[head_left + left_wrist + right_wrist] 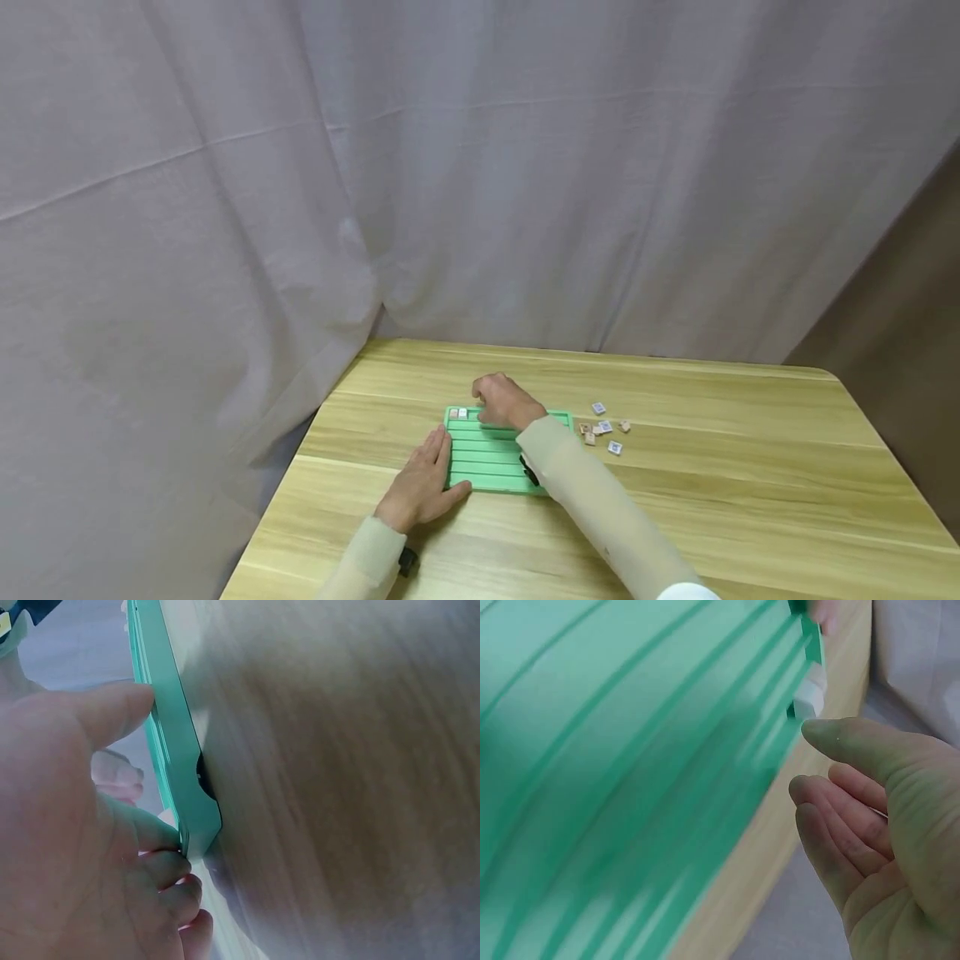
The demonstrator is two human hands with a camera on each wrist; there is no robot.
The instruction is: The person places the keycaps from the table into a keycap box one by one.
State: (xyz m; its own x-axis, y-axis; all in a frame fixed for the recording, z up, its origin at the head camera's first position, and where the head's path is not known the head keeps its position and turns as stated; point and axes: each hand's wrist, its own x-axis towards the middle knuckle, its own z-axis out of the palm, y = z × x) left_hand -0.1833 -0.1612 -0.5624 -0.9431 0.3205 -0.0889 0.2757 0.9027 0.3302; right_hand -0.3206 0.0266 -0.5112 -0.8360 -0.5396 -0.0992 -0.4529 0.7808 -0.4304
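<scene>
Left hand (pixel 422 483): fingers straight, touching left side of tray (pixel 483 457), thumb at its lower edge. Right hand (pixel 510 402): fingers loosely bent, thumb held apart from them, over tray's upper edge. Tray, lower centre of head view: green, rectangular, parallel ridges; two tiles (pixel 462 413) side by side in upper-left corner. Loose tiles (pixel 605 427): right of tray, small, blocky. Table (pixel 750 450): wood-grained. Curtain (pixel 480 167): grey, creased, across upper frame.

right hand (pixel 877 825): thumb parted from fingers, near white tile (pixel 808 700) | tile: at rim of ridged green tray (pixel 641 742)
</scene>
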